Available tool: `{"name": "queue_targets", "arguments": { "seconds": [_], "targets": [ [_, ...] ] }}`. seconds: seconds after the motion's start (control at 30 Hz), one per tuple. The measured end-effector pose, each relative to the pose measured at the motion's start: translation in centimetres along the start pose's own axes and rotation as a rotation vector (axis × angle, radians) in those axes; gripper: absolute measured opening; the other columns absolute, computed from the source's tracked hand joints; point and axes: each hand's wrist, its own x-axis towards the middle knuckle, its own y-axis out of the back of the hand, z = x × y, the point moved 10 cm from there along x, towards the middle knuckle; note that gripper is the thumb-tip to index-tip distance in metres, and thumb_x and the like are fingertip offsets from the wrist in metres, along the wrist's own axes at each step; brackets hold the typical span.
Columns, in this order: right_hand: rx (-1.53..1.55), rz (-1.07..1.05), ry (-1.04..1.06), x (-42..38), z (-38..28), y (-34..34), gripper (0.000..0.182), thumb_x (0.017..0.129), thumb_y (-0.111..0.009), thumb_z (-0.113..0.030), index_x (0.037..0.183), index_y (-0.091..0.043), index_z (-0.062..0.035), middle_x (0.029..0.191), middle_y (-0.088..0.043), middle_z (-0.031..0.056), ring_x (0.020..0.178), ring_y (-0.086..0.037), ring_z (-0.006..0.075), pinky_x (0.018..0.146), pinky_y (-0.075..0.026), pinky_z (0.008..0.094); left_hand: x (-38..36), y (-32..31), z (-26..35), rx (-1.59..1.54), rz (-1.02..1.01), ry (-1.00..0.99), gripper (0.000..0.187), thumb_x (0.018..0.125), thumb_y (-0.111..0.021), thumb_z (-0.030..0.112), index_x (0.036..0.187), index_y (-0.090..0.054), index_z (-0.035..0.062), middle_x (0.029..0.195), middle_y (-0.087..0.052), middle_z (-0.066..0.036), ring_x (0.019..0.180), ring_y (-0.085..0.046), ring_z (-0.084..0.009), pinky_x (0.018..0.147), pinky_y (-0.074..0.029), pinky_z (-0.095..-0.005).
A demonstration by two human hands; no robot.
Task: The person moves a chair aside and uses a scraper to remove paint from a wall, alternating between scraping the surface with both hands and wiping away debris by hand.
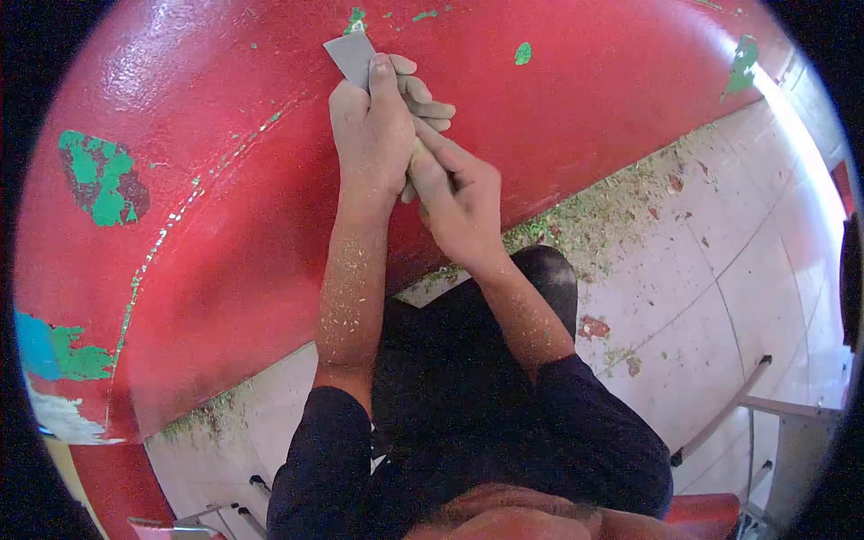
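Head view shows the left hand (373, 130) with its thumb pressed on a flat gray blade (347, 56) and its other fingers curled close by, so they look clamped on it. The right hand (466, 205) touches the left one from below, bunched up; I cannot tell what its fingers hold. Two hands so close likely keep the blade steady. It is up by the red wall (243, 207), just beside a small green spot (356, 14). It looks thin and dull, with straight sides and sharp corners.
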Motion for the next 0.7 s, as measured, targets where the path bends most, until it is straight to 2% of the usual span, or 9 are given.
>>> {"name": "queue_targets", "arguments": {
  "seconds": [0.1,0.2,0.3,0.4,0.5,0.6,0.7],
  "targets": [
    [-0.329,0.149,0.17,0.5,-1.3,1.0,0.03,0.087,-0.054,-0.011,0.115,-0.059,-0.0012,0.078,-0.062,0.0234,0.067,-0.065,0.0272,0.06,-0.048,0.0323,-0.3,-0.1,-0.4,-0.031,0.004,0.028,0.027,0.098,-0.036,0.021,0.09,-0.05,0.0007,0.064,-0.048,-0.003,0.049,-0.054,-0.0158,0.044,-0.046,-0.029],
    [-0.34,0.23,0.299,-0.7,-2.8,0.8,0.025,0.086,-0.056,-0.012,0.108,-0.063,-0.0032,0.067,-0.057,0.0218,0.059,-0.062,0.0294,0.054,-0.047,0.0358,-0.7,0.1,-0.8,-0.104,0.021,0.072,0.026,0.098,-0.036,0.021,0.089,-0.05,0.0004,0.061,-0.044,-0.003,0.046,-0.05,-0.0152,0.042,-0.044,-0.0297],
    [-0.452,0.154,0.262,-0.3,-2.4,0.4,0.025,0.089,-0.052,-0.006,0.111,-0.061,0.0017,0.068,-0.06,0.011,0.064,-0.053,0.0076,0.059,-0.046,0.0252,-0.6,0.4,-1.3,-0.129,0.039,0.106,0.025,0.098,-0.037,0.02,0.089,-0.05,0.0002,0.059,-0.041,-0.002,0.045,-0.047,-0.0142,0.041,-0.043,-0.0297],
    [-0.53,0.264,0.419,-0.8,-2.4,0.6,0.015,0.081,-0.059,-0.013,0.091,-0.065,-0.0042,0.059,-0.055,0.0167,0.053,-0.057,0.0327,0.049,-0.045,0.0401,-1.3,0.1,-1.8,-0.137,0.037,0.146,0.024,0.097,-0.041,0.022,0.091,-0.05,0.001,0.059,-0.039,-0.001,0.045,-0.043,-0.0132,0.042,-0.04,-0.0296],
    [-0.474,0.262,0.312,-0.3,-2.5,0.8,0.013,0.08,-0.06,-0.013,0.089,-0.065,-0.0054,0.057,-0.054,0.0155,0.051,-0.056,0.0321,0.049,-0.045,0.0395,-0.3,0.2,-1.3,-0.114,0.04,0.124,0.023,0.097,-0.043,0.023,0.092,-0.05,0.0017,0.06,-0.038,-0.001,0.046,-0.042,-0.013,0.042,-0.039,-0.0297],
    [-0.525,0.289,0.41,-0.4,-1.7,0.4,0.016,0.079,-0.06,-0.013,0.093,-0.066,-0.0057,0.057,-0.054,0.0152,0.051,-0.056,0.0315,0.049,-0.045,0.0396,-0.4,0.2,-2.0,-0.11,0.031,0.14,0.023,0.097,-0.043,0.023,0.092,-0.05,0.0019,0.06,-0.038,-0.001,0.047,-0.042,-0.013,0.042,-0.039,-0.0297],
    [-0.505,0.276,0.413,-1.1,-2.7,0.6,0.019,0.079,-0.06,-0.012,0.096,-0.065,-0.0059,0.057,-0.054,0.0152,0.051,-0.056,0.0312,0.048,-0.046,0.0396,-0.9,0.4,-1.6,-0.109,0.043,0.156,0.022,0.097,-0.043,0.023,0.091,-0.05,0.0021,0.06,-0.039,-0.001,0.048,-0.043,-0.0132,0.042,-0.039,-0.0294]
  ]
}}
